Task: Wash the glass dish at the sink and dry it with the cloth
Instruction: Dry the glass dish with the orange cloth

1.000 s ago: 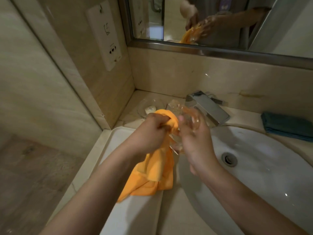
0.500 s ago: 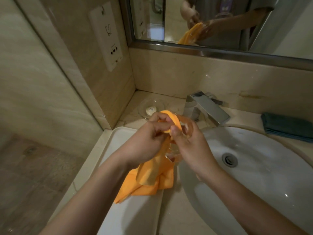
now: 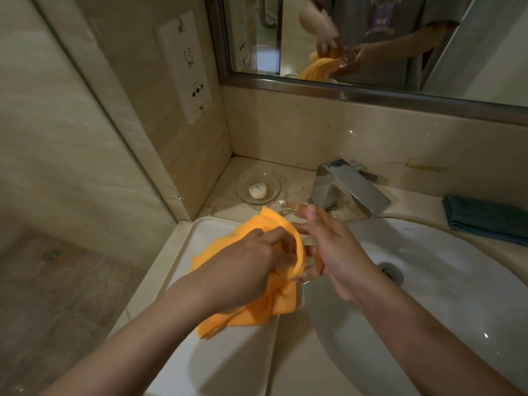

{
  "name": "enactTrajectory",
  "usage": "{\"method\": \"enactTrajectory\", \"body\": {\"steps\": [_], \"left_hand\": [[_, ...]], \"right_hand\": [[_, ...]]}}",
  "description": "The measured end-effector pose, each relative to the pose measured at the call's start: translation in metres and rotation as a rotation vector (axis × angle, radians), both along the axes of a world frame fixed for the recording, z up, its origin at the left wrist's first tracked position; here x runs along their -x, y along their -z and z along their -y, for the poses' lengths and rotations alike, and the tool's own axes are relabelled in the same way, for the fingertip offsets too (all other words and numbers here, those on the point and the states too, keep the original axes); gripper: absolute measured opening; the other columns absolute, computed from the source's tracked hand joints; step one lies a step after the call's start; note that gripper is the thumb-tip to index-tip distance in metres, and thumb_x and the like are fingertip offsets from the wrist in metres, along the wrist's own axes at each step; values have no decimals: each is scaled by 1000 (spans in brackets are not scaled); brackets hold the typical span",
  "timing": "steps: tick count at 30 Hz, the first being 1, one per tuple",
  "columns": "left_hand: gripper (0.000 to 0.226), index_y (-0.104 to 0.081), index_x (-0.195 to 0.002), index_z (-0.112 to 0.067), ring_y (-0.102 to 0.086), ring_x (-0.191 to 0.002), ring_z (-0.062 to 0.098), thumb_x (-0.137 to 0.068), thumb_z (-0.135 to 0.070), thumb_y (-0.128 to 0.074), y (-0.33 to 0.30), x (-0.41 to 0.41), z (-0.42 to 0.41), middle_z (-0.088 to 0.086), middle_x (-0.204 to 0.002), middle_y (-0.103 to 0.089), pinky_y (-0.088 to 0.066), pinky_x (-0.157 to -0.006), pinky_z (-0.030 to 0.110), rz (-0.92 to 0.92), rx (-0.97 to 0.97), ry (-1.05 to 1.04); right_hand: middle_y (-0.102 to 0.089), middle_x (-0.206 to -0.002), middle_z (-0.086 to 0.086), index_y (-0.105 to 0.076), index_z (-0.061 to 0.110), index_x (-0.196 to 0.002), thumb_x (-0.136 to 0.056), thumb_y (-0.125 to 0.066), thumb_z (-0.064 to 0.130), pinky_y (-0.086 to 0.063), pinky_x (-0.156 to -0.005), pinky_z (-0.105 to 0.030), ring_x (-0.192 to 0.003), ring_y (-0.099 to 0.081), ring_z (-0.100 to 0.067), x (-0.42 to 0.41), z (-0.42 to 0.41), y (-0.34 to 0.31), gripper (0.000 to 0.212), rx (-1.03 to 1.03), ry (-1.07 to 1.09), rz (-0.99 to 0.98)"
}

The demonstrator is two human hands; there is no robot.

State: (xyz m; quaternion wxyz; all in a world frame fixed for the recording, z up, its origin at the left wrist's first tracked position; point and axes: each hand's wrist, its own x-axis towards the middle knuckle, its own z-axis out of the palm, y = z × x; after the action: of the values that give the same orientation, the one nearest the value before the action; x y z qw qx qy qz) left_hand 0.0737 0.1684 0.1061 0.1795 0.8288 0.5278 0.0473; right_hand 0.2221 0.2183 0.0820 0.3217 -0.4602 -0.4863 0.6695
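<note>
— Beige stone worktop, corner by the wall. List surroundings.
— Item: white sink, drain visible, to my right. Item: chrome tap behind my hands. Item: white tray on the left. Item: folded teal towel, far right, well apart. Item: mirror above; socket plate on the side wall.
— Containers?
— Small glass saucer in the corner, holding one round soap.
— Hands and task items?
— My left hand is bunched around the orange cloth, pressing it into the glass dish. My right hand grips the dish, fingers curled round its rim, between tray and sink.
</note>
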Motion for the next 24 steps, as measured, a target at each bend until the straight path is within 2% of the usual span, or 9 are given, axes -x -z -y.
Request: {"method": "enactTrajectory", "body": {"steps": [2,5,8,11,13,15,17,21,24], "left_hand": [[51,-57,-120,-33,-46,-105,22,-86,-2,-36,4,1,7,-9,-130,-40,-47,-83,34,-190,-60,-51],[41,-72,-88,-30,-57,-77,20,-77,-13,-37,-3,-6,11,-7,-102,-61,-47,-56,27,-388,-216,-88],[34,-55,-124,-16,-37,-118,31,-94,-17,-40,2,-19,10,3,-135,-34,-37,-84,34,-540,-69,-150],[39,-44,-133,-11,-27,-126,31,-97,-21,-37,-4,-29,3,8,-142,-21,-33,-93,36,-608,-32,-226],[37,-49,-128,-12,-38,-118,31,-93,-21,-45,-2,-22,-1,10,-138,-29,-41,-86,35,-498,-129,-265],[37,-56,-120,-12,-49,-105,29,-84,-17,-59,-2,-18,-4,11,-132,-39,-49,-78,32,-351,-222,-302],[48,-41,-133,-18,-36,-119,28,-86,-7,-49,4,-12,-9,6,-142,-21,-42,-93,34,-163,-116,-288],[55,-37,-134,-27,-19,-126,22,-89,4,-36,3,-10,-12,0,-145,-6,-20,-95,21,189,47,-347],[58,-46,-129,-25,-21,-124,20,-84,10,-35,0,-14,-11,-1,-137,-14,-17,-88,10,378,42,-346]], "right_hand": [[-69,-96,15,-57,38,-102,-70,-41,61,-57,-72,-45,-85,-69,-19,1,1,2,43,19,25,-20],[-68,-90,15,-56,34,-105,-84,-43,52,-58,-62,-39,-79,-69,-14,5,3,2,31,8,57,-34],[-65,-93,14,-54,38,-94,-91,-43,45,-54,-49,-31,-78,-67,-10,11,8,2,14,-18,89,-15],[-66,-101,7,-53,37,-90,-90,-44,45,-55,-53,-31,-88,-67,-15,15,9,4,12,-31,136,-13],[-65,-102,8,-53,37,-92,-88,-44,46,-55,-58,-28,-98,-66,-17,14,9,7,13,-48,173,-23],[-65,-102,10,-54,38,-100,-81,-44,54,-57,-72,-39,-101,-65,-18,12,11,7,27,-60,191,-36],[-65,-106,10,-54,34,-109,-72,-43,59,-56,-81,-42,-100,-66,-18,9,13,7,46,-72,196,-50],[-65,-97,17,-55,41,-99,-73,-43,64,-56,-61,-23,-90,-67,-7,12,17,3,36,-135,237,-34],[-67,-104,11,-58,45,-97,-71,-46,74,-57,-76,-49,-97,-67,-15,19,17,6,41,-182,293,15]]}}
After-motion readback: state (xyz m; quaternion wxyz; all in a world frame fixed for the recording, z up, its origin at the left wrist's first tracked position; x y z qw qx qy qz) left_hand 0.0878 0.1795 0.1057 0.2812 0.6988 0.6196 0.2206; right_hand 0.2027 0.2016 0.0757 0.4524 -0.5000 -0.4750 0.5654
